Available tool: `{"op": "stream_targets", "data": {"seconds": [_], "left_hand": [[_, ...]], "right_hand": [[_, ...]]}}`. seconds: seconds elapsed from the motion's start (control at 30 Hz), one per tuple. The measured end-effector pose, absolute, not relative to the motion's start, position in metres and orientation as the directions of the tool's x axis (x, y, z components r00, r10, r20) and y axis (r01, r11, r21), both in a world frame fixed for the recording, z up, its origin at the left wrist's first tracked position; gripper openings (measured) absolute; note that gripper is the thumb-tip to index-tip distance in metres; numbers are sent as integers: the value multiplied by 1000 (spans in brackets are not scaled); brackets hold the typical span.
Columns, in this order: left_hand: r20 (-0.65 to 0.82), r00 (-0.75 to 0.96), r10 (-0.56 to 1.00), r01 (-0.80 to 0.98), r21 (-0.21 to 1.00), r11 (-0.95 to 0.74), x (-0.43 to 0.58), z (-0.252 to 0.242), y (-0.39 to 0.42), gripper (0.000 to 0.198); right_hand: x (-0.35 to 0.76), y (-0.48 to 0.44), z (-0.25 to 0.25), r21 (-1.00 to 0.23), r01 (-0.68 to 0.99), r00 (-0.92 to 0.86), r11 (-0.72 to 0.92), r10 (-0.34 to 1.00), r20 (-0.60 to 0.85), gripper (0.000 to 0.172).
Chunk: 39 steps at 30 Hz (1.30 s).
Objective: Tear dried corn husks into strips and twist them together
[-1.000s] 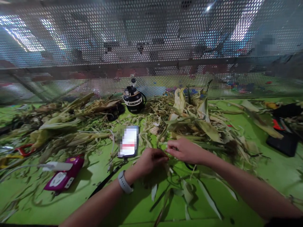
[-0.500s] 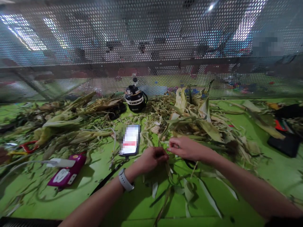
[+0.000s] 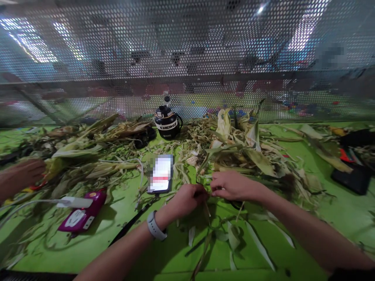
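Just below the middle of the frame, the left hand and the right hand met fingertip to fingertip. Each was narrowed to a pinch on a thin husk strip that lay low over the green table. The strip was so slight that its full run could not be made out. Splitting it cleanly probably called for grips close together, an even pull along the fibre, and wrists kept low so the strip would not snap crosswise.

Room was uneven. Loose husk scraps littered the lower centre. The main husk pile rose just beyond the right hand. A smartphone lay near the left hand, so a wide leftward sweep risked knocking it. A black jug stood well back against the perforated metal screen, which closed the far edge. At the left edge of the frame a co-worker's hand rested in another heap, above a magenta device. The lower right looked freest.
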<state>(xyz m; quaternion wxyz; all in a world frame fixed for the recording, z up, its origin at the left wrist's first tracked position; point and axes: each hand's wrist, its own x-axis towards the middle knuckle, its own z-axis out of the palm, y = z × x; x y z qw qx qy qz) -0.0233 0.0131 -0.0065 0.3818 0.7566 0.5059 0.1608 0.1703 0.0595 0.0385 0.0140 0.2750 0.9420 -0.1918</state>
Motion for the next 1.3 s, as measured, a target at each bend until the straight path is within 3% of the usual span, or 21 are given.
{"op": "stream_targets", "data": {"seconds": [0.2,0.53,0.9,1.3], "left_hand": [[-120,366,923,646,746,-159,-22,-8,9,20],[-208,462,862,533,842,-83,-24,-10,17,26],[-232,450,863,629,768,-122,-22,-7,12,23],[-263,550,793,529,844,-88,-25,-6,10,31]], "right_hand": [[169,61,29,-393,480,-865,784,499,-62,11],[171,64,41,-525,478,-863,704,488,-130,20],[166,64,37,-561,482,-859,673,489,-152,19],[156,64,22,-525,446,-831,725,553,59,15]]}}
